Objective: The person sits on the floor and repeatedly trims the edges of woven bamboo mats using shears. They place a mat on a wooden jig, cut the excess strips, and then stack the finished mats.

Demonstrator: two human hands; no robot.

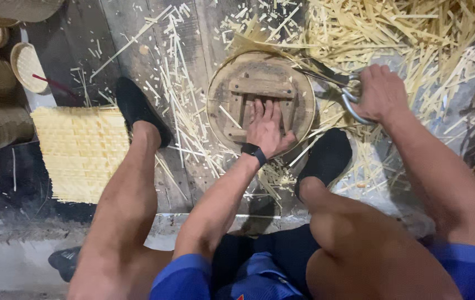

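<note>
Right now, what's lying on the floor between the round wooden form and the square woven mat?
In the head view, between the round wooden form and woven mat lie loose bamboo strips and the person's black shoe.

One round wooden mould [261, 100]; one pair of shears [337, 83]; one square woven bamboo mat [82, 153]; two black shoes [137, 108]; two hands [268, 128]; bamboo offcuts [415, 28] uncountable.

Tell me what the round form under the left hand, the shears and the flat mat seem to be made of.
Round form: likely wood, dull and worn, with nailed crossbars. Shears in the right hand: metal, by the grey shiny handle loops. Flat mat: pale woven strips, probably bamboo. Left hand presses the form.
</note>
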